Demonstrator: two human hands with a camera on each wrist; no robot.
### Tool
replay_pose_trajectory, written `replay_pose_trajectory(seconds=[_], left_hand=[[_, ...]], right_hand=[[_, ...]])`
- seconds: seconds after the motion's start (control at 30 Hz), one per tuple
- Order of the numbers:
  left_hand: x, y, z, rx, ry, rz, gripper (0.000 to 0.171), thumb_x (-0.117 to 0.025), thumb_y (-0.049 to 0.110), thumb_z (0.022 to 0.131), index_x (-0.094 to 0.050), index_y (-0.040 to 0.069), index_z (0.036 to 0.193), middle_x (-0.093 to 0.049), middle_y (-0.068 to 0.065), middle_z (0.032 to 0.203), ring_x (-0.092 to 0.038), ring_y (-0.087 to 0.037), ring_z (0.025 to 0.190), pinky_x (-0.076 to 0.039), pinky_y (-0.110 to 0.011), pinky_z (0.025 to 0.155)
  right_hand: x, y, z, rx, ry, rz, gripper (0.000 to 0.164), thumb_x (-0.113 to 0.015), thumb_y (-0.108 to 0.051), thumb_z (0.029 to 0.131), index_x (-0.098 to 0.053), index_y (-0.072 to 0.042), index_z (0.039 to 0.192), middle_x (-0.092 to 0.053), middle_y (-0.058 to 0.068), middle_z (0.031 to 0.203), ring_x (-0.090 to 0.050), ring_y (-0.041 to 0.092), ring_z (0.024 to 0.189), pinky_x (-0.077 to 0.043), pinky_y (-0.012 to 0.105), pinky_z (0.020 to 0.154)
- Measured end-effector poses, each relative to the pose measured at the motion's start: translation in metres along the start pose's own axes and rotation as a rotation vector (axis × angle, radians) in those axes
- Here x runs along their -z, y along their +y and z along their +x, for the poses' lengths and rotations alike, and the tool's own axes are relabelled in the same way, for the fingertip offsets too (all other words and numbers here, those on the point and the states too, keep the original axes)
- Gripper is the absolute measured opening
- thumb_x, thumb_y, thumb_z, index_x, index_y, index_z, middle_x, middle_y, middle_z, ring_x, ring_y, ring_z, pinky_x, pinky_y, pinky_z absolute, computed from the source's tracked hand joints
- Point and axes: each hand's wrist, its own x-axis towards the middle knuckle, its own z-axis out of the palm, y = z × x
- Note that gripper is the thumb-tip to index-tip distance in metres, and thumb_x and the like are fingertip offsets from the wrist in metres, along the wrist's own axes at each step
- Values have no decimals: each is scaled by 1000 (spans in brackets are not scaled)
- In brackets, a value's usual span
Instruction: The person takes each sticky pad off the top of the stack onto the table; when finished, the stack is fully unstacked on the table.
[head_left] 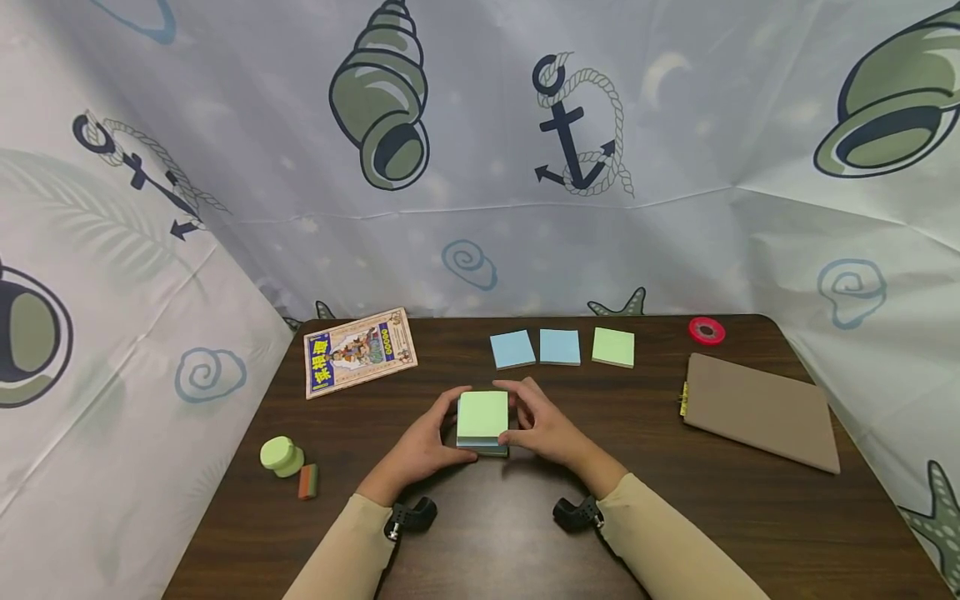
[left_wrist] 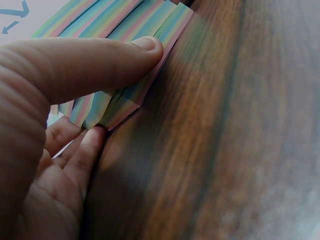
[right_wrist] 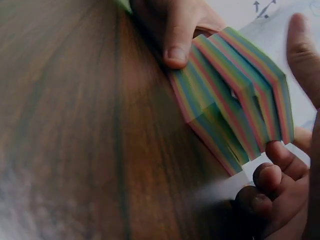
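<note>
A stack of sticky note pads (head_left: 483, 417), pale green on top with rainbow-striped edges, stands between the two hands. The left hand (head_left: 427, 442) grips it from the left. In the left wrist view its thumb (left_wrist: 115, 62) presses the near edges of the stack, fingertips against another side. On the right side is the right hand (head_left: 551, 429). In the right wrist view, its thumb (right_wrist: 302, 60) stands apart from the striped stack (right_wrist: 235, 100), and its bent fingers (right_wrist: 282, 175) are close beside the stack; whether they touch cannot be told.
Two blue pads (head_left: 513, 349) (head_left: 559, 347) and a green pad (head_left: 613, 347) lie behind the stack. A printed booklet (head_left: 360, 352) is at back left, a green round container (head_left: 282, 456) and small striped block (head_left: 308, 482) at left. A red disc (head_left: 707, 331) and brown notebook (head_left: 761, 410) lie right.
</note>
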Motion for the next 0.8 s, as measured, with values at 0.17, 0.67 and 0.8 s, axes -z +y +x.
replay_pose_trajectory(seconds=[0.17, 0.67, 0.8], left_hand=[[1, 1, 2, 0, 4, 14, 113, -100, 19, 81, -32, 25, 171, -50, -5, 165, -51, -28, 152, -45, -53, 124], [2, 0, 3, -2, 1, 17, 111, -99, 22, 82, -33, 27, 171, -50, -3, 165, -51, -29, 152, -46, -55, 124], [0, -1, 1, 0, -1, 29, 112, -99, 23, 82, -32, 28, 171, -50, -4, 165, -53, -30, 151, -47, -56, 122]], right_hand=[[0, -2, 2, -68, -20, -57, 91, -92, -25, 91, -42, -7, 165, -51, 15, 119, -40, 8, 69, -40, 20, 61], [2, 0, 4, -71, 10, 35, 75, -93, -23, 90, -55, -10, 154, -56, 10, 113, -45, 14, 66, -40, 22, 56], [2, 1, 1, -72, 5, 45, 77, -94, -21, 89, -55, -12, 154, -58, 12, 107, -44, 13, 65, -39, 21, 57]])
